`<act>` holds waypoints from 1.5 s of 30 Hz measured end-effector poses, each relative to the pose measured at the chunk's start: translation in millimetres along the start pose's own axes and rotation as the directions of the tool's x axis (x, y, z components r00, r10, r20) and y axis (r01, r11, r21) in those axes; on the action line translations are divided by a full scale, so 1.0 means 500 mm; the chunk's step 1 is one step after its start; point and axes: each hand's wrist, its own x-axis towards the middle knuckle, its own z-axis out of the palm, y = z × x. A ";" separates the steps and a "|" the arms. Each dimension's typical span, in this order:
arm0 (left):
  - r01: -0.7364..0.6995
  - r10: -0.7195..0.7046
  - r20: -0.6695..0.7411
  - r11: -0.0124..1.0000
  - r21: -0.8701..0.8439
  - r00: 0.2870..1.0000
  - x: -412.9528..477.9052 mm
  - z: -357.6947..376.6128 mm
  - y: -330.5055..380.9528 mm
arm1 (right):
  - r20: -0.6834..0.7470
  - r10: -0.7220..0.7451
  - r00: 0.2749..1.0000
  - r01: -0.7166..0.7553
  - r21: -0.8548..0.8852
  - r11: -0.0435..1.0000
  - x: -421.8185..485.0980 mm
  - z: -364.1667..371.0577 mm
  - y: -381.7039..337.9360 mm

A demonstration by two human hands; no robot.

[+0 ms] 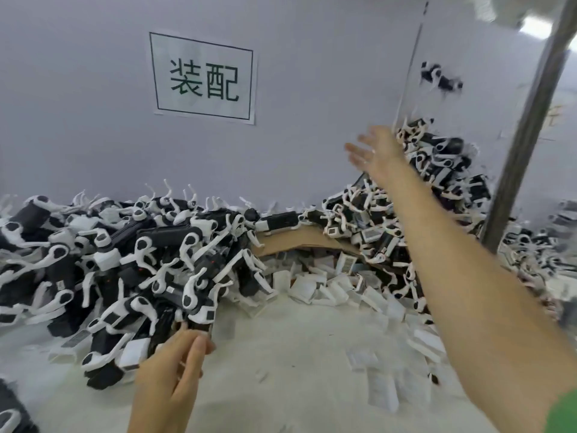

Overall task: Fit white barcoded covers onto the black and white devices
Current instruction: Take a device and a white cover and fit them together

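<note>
A big heap of black and white devices (125, 260) covers the left of the white table (281, 354). A second heap (437, 182) rises at the back right. One device (440, 77) is in the air above that heap, blurred. My right hand (373, 153) is stretched out over the right heap, fingers spread, holding nothing. My left hand (175, 364) reaches to the near edge of the left heap, fingers nearly straight, touching a device there (199, 320). White barcoded covers (327, 285) lie scattered on the table between and in front of the heaps.
A grey wall with a paper sign (204, 78) stands behind the table. A metal pole (530, 126) rises at the right. A cardboard sheet (296, 242) lies under the right heap. More covers (399, 379) lie at the near right.
</note>
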 end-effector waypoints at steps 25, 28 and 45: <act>0.217 -0.222 0.016 0.964 0.152 0.975 -0.011 -0.001 -0.032 | 0.531 0.136 0.837 0.309 -0.662 0.682 -0.447 -0.004 0.528; 0.207 -0.210 0.001 0.966 0.152 0.978 -0.012 0.000 -0.033 | 0.598 0.148 0.787 0.349 -0.631 0.692 -0.464 0.012 0.527; 0.292 -0.305 -0.119 0.949 -0.114 0.945 0.004 -0.012 -0.041 | 0.507 -0.006 0.862 0.365 -0.613 0.700 -0.433 0.183 0.446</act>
